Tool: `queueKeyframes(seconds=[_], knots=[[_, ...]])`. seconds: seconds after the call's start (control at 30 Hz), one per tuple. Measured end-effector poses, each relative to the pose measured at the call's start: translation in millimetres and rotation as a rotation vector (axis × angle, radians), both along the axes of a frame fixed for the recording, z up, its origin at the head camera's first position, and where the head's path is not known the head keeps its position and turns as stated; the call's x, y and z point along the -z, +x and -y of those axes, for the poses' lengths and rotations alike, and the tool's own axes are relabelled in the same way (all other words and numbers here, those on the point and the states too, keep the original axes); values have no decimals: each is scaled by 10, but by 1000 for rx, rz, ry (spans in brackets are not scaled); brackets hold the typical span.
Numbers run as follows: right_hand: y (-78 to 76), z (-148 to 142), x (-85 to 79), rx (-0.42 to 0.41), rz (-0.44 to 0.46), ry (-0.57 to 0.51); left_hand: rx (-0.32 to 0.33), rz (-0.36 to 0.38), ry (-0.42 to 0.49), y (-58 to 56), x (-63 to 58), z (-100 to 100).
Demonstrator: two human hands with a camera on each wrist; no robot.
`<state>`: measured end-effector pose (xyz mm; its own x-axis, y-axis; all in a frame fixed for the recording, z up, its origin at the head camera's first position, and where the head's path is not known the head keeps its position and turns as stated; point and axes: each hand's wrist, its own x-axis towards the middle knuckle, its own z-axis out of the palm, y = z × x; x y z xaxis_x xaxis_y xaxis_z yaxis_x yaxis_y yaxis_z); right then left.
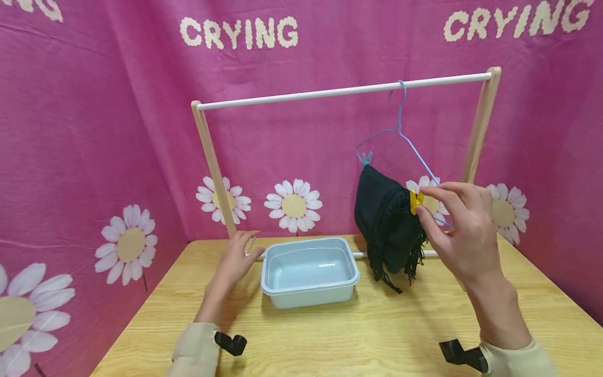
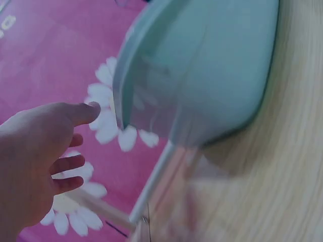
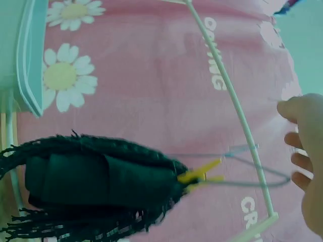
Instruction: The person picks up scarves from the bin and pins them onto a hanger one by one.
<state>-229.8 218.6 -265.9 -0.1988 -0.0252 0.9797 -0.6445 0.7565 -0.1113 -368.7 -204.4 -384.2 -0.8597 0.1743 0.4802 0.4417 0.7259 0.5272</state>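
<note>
A black fringed scarf point(image 1: 388, 230) hangs from a thin blue hanger point(image 1: 400, 131) on the white rail point(image 1: 330, 93) of a wooden rack. A blue clip point(image 1: 366, 158) holds its left end and a yellow clip point(image 1: 415, 201) its right end. My right hand point(image 1: 426, 205) is raised just right of the yellow clip, thumb and forefinger spread around it. In the right wrist view the fingers point(image 3: 303, 151) stand apart from the yellow clip point(image 3: 199, 175). My left hand point(image 1: 240, 251) rests flat on the table, with its thumb point(image 2: 83, 112) against the left rim of a pale blue tub point(image 1: 308, 293).
The tub is empty and sits mid-table in front of the rack's lower bar point(image 1: 360, 255). The wooden table point(image 1: 377, 335) runs to pink daisy-print curtains point(image 1: 94, 157) on three sides. The rack's posts point(image 1: 214, 173) stand at the back.
</note>
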Motion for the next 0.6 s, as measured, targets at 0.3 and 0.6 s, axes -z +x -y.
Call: queueKeyframes(seconds=[0.3, 0.6], knots=[[27, -15, -11, 123, 107, -5, 36, -9, -5, 87, -153, -159], [7, -202, -48, 223, 142, -135, 26, -2, -21, 78, -191, -189]])
